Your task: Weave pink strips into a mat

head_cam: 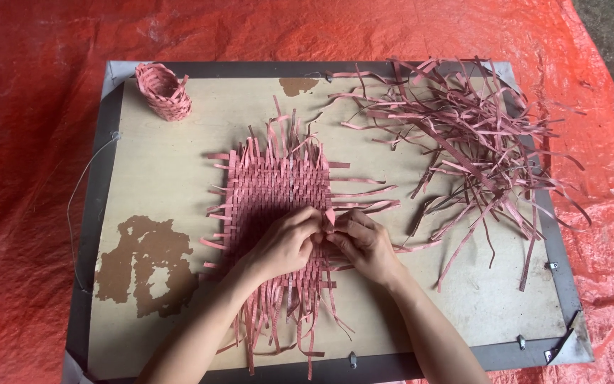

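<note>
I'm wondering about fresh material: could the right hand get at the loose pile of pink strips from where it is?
Probably yes. The right hand works at the woven mat, and the loose pile of strips lies on the board on that hand's side, with nothing between them.

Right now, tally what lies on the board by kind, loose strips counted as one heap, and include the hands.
Flat woven pink mat: 1
Small woven pink basket: 1
Heap of loose pink strips: 1
Hands at the mat, left hand and right hand: 2
Total: 5
</note>
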